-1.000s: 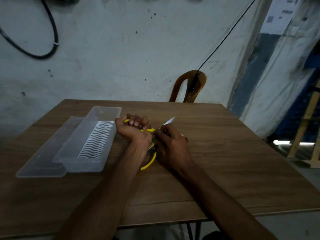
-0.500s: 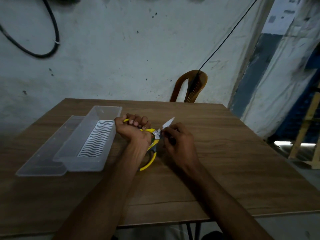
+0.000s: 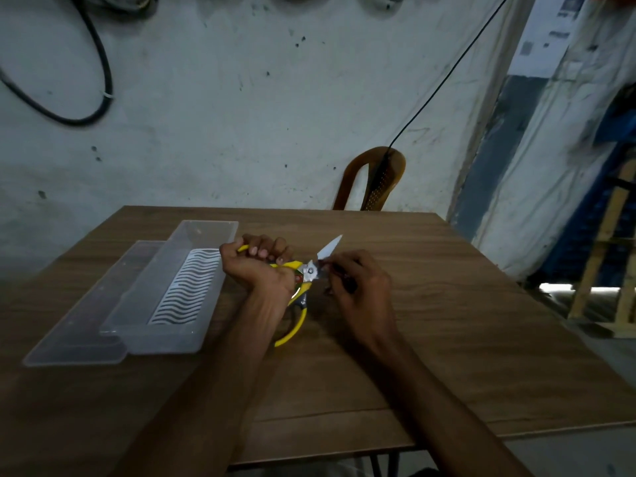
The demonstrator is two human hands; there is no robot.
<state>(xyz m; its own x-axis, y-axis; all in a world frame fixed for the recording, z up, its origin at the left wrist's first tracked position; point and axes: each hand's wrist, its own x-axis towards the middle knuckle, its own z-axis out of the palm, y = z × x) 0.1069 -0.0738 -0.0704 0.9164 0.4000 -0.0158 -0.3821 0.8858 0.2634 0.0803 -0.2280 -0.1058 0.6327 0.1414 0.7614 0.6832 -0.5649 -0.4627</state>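
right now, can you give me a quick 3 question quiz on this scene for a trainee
1. True or false: the left hand grips a yellow handle of the scissors.
2. Pick one: the clear box lies (A) on the table to the left of both hands, (B) to the right of both hands, (C) on the chair.
3. Fill in: the right hand has its fingertips at the scissors' ____, close to the pivot.

Key: 1 true; 2 A; 3 blade.
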